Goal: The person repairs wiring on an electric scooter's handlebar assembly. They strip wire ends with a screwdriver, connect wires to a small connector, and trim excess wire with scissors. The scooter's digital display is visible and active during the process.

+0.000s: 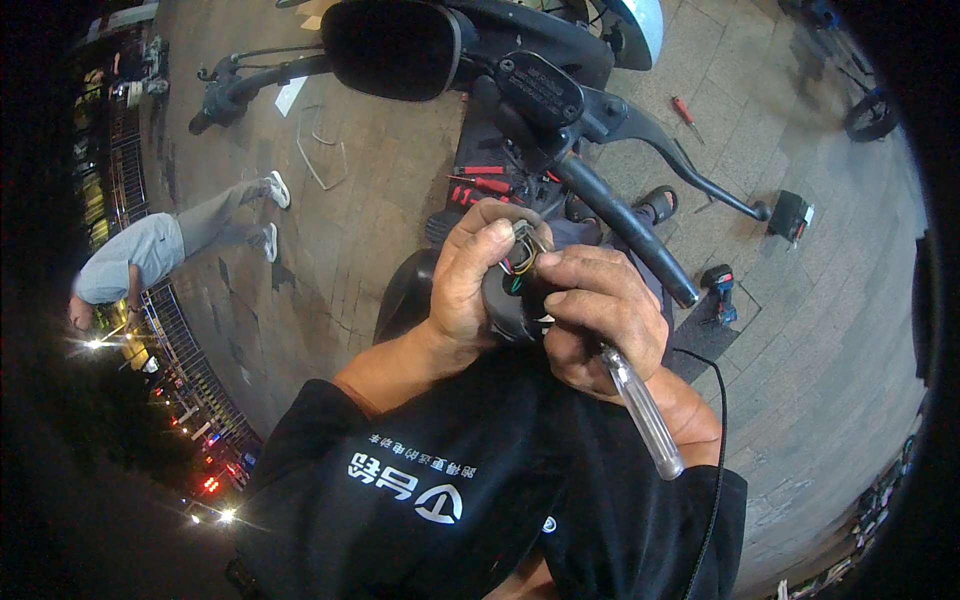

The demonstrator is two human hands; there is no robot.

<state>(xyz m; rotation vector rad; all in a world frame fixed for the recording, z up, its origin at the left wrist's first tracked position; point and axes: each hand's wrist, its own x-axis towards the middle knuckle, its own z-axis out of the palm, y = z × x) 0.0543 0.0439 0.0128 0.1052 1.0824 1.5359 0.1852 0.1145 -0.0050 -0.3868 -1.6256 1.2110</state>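
Observation:
My left hand (465, 270) is closed around a small dark curved housing (508, 305), thumb and fingers at its upper edge. Thin coloured wires (520, 255), among them yellow, green and red ones, come out of its hollow. The fingertips of my right hand (605, 310) pinch at the wires' right side; what exactly lies between them is hidden. Tucked under that same hand's curled fingers is a screwdriver (645, 415) with a clear handle, which points down and right. Just above my hands runs the bare end of a handlebar (630, 232) with a black brake lever (690, 175).
A mirror (390, 50) and a brake reservoir (540, 92) sit above my hands. Red-handled tools (485, 184) lie on the footboard. On the right ground are a screwdriver (686, 113), a black box (791, 217) and a cordless drill (721, 295). A person (150, 250) walks at left.

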